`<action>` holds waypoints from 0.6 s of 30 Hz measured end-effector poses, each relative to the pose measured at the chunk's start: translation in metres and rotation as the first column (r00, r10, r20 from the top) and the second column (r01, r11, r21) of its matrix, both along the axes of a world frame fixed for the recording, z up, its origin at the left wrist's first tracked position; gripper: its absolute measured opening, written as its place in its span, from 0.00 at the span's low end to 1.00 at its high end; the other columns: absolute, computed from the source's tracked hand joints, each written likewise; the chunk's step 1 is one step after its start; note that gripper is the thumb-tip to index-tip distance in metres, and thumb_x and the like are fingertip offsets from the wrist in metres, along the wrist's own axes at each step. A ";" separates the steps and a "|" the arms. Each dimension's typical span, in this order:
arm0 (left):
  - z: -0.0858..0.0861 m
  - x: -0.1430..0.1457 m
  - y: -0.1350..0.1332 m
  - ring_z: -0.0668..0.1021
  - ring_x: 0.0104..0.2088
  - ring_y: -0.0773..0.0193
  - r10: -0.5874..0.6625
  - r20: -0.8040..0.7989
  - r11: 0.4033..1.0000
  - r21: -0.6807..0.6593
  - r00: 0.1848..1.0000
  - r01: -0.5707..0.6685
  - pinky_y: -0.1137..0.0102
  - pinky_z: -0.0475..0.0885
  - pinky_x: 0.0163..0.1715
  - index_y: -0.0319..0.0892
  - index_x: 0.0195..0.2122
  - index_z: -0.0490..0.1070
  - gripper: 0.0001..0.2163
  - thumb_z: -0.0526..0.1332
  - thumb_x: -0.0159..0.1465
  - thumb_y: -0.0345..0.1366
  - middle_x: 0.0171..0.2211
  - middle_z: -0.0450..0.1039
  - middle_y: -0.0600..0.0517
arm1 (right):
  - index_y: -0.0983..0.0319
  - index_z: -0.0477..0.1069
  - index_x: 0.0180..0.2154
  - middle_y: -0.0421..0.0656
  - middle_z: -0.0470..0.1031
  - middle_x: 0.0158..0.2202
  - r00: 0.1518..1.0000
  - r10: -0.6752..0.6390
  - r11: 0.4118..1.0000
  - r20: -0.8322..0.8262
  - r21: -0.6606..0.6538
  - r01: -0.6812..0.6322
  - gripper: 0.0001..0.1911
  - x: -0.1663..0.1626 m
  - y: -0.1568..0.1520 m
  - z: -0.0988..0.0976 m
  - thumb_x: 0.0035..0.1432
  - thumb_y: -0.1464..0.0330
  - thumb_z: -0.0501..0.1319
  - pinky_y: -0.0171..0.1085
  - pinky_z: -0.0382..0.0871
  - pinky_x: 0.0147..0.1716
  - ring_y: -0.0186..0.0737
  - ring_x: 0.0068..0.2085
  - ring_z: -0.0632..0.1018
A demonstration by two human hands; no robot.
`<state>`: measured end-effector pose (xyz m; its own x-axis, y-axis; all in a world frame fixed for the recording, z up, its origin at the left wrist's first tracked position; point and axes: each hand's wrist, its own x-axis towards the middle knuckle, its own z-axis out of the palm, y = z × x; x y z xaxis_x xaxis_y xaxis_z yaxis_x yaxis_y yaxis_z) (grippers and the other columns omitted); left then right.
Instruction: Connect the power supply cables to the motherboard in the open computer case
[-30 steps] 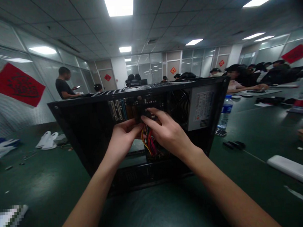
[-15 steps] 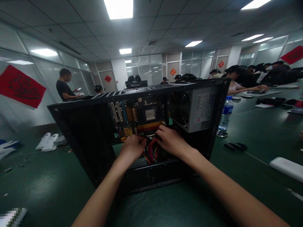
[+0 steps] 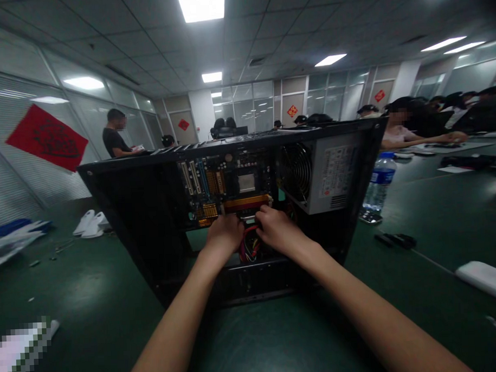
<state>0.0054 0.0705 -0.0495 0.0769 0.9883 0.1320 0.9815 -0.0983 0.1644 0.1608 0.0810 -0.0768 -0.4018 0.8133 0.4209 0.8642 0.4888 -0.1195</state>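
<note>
L hand [image 3: 224, 234] & R hand [image 3: 279, 228], curled (can't tell if gripping), flank cables [image 3: 250, 246] just below mobo [image 3: 228, 188] in PC case [image 3: 247, 282].

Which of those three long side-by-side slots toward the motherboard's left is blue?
The blue slot is the rightmost of the three; the two white slots lie to its left.
</note>
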 end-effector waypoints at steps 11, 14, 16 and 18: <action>-0.006 0.002 0.006 0.80 0.47 0.50 0.014 0.043 1.000 0.011 0.999 -0.014 0.63 0.72 0.46 0.36 0.43 0.78 0.16 0.51 0.67 0.36 0.44 0.79 0.35 | 0.66 0.70 0.39 0.50 0.72 0.44 1.000 0.020 1.000 -0.017 -0.011 -0.020 0.05 0.002 0.003 -0.001 0.59 0.75 0.60 0.36 0.66 0.40 0.44 0.44 0.76; -0.003 0.011 0.006 0.81 0.46 0.50 0.051 0.043 0.999 0.011 0.998 -0.052 0.65 0.72 0.43 0.34 0.45 0.78 0.17 0.52 0.67 0.35 0.44 0.79 0.33 | 0.66 0.69 0.39 0.50 0.71 0.45 0.999 0.049 0.998 -0.021 0.030 -0.048 0.07 0.002 0.006 -0.002 0.58 0.78 0.59 0.37 0.66 0.43 0.44 0.46 0.75; -0.002 0.016 0.008 0.81 0.46 0.50 0.074 0.047 0.997 0.014 0.996 -0.075 0.66 0.72 0.41 0.34 0.47 0.77 0.17 0.52 0.66 0.35 0.44 0.79 0.33 | 0.66 0.69 0.39 0.50 0.71 0.45 0.998 0.055 0.998 -0.018 0.043 -0.055 0.07 0.003 0.008 -0.003 0.58 0.79 0.58 0.36 0.66 0.44 0.44 0.47 0.74; -0.002 0.017 0.010 0.81 0.46 0.50 0.081 0.055 0.996 0.018 0.995 -0.082 0.66 0.72 0.41 0.34 0.47 0.77 0.17 0.52 0.66 0.35 0.45 0.78 0.32 | 0.66 0.69 0.38 0.50 0.70 0.46 0.998 0.055 0.998 -0.016 0.036 -0.054 0.07 0.003 0.009 -0.003 0.58 0.80 0.57 0.36 0.66 0.43 0.43 0.45 0.74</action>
